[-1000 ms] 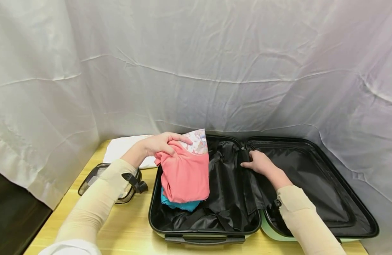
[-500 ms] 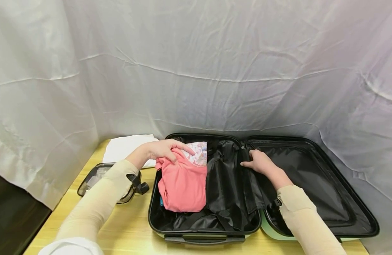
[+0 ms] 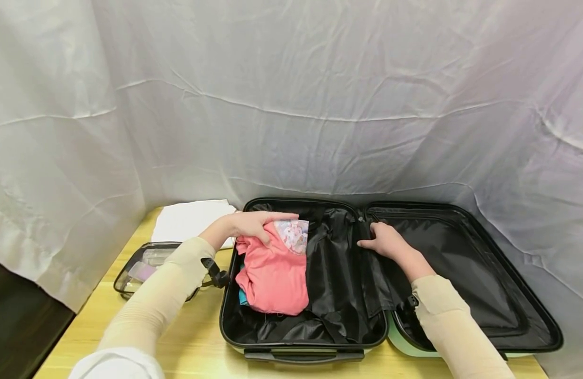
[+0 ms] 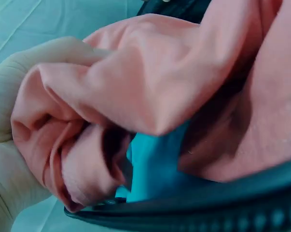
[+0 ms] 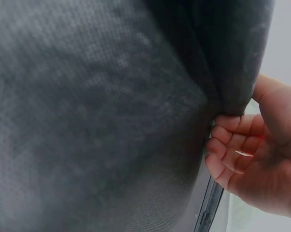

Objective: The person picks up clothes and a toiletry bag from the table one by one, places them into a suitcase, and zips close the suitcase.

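My left hand (image 3: 253,223) lies on the upper left of a folded coral-pink shirt (image 3: 277,273) with a printed white panel, its visible fingers stretched out and thumb spread. In the left wrist view, bunched pink cloth (image 4: 135,77) fills the palm and hides the fingertips. Teal cloth (image 4: 157,166) shows beneath the shirt. Both garments sit in the left half of an open black-lined suitcase (image 3: 305,346). At the hinge, my right hand (image 3: 388,241) pinches the edge of a black fabric divider (image 3: 374,279); its curled fingers and the divider (image 5: 111,121) show in the right wrist view.
A clear zip pouch (image 3: 146,263) with black trim and small containers inside is left of the suitcase, partly behind my left forearm. Folded white cloth (image 3: 189,221) lies behind it. The suitcase's right half (image 3: 452,279) lies open. A grey curtain (image 3: 319,105) hangs behind.
The pink shirt has come down into the suitcase's left half over the teal cloth. My left hand has lowered and shifted right, its fingers straighter. The right hand stays in place.
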`<state>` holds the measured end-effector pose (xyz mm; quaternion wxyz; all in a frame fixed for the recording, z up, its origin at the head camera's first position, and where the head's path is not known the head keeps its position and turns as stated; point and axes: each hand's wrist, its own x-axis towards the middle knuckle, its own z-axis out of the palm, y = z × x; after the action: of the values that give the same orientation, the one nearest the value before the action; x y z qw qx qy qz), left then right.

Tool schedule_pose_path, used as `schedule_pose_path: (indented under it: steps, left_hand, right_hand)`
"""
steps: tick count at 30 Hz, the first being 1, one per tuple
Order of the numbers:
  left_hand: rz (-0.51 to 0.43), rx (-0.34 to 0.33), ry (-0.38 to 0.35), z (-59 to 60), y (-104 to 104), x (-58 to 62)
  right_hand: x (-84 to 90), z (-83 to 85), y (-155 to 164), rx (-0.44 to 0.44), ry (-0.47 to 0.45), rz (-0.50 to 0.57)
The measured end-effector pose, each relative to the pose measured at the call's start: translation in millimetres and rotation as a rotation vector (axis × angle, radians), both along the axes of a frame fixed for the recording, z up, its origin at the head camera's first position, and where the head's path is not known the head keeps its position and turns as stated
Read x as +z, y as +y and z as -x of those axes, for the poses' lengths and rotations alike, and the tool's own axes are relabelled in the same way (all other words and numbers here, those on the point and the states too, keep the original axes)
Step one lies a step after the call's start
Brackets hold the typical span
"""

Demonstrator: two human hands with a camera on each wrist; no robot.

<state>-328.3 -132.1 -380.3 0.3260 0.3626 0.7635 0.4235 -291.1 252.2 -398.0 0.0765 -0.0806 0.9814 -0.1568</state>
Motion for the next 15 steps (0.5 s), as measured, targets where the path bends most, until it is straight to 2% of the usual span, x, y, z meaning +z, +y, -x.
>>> schedule_pose_path:
  steps: [3,7,15]
  left_hand:
    - [0.051,0.043,0.057,-0.3,4.7,0.2]
    - [0.102,0.105,0.177,-0.3,8.7,1.1]
    - [0.040,0.237,0.349,-2.5,2.3,-0.2]
  right_hand:
    - [-0.2,-1.1,-0.9,0.003,0.004,0.011]
    - [-0.1,-2.2,-1.2,0.011,0.022,0.014]
    - [-5.0,1.5,-1.0,0.002,0.003,0.016]
